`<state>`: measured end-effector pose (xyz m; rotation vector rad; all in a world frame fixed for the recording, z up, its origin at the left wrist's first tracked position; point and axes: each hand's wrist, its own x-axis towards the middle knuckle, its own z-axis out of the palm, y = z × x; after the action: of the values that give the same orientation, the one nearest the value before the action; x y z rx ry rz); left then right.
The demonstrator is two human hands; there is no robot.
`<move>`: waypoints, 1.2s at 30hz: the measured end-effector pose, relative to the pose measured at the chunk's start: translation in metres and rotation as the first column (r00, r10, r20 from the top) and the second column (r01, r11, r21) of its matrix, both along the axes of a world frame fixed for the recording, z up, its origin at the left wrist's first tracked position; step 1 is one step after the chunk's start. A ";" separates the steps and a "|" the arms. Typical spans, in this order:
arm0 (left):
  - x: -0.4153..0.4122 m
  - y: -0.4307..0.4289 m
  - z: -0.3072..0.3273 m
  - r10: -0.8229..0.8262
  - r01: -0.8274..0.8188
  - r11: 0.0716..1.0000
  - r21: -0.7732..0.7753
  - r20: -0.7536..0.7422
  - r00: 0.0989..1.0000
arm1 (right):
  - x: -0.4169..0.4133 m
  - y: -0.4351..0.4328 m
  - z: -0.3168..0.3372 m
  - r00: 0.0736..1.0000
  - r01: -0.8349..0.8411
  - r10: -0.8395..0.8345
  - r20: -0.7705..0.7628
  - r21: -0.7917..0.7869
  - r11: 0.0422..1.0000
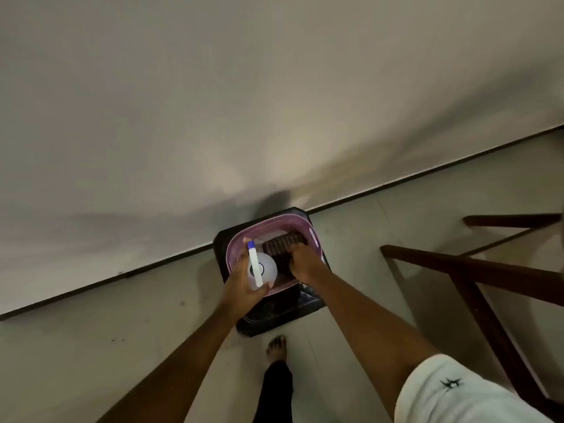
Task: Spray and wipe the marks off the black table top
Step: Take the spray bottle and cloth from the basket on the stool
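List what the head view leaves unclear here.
- Table top: head view, mostly under the basket; marks not visible in dim light.
- Dark item in basket: head view, blurred, partly under right hand; cloth or brush, cannot tell.
- Bottle trigger: head view, hidden by left hand.
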<state>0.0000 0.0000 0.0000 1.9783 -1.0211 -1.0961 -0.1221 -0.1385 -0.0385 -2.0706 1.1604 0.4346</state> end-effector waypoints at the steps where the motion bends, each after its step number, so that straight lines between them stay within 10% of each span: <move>1: 0.001 -0.002 -0.007 -0.007 0.007 1.000 0.006 -0.009 1.000 | 0.004 -0.004 -0.006 0.999 -0.024 0.024 -0.041 0.005 1.000; 17: 0.002 -0.048 -0.038 0.085 -0.087 0.996 0.001 0.165 0.983 | 0.040 -0.038 -0.048 0.835 -0.506 0.441 -0.330 -0.147 0.850; 21: 0.000 -0.041 -0.033 0.127 -0.136 0.990 0.042 0.165 0.978 | 0.045 -0.043 -0.051 0.969 -0.175 0.155 -0.193 -0.091 0.980; 26: -0.007 -0.038 -0.003 0.142 -0.147 0.989 0.024 0.143 0.979 | 0.043 -0.040 -0.021 0.961 -0.145 0.135 -0.240 -0.021 0.989; 32: -0.010 -0.007 0.046 0.228 -0.202 0.951 -0.235 0.089 0.970 | 0.013 -0.022 0.044 0.995 0.063 -0.072 0.071 0.130 0.990; 36: -0.033 0.017 0.094 0.231 -0.188 0.911 -0.367 0.075 0.970 | -0.040 0.008 0.100 0.692 0.421 -0.691 0.209 0.661 0.621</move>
<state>-0.0331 0.0165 0.0938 1.8171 -0.9627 -0.6314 -0.1623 -0.1302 0.0620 -1.0850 1.1483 -0.0384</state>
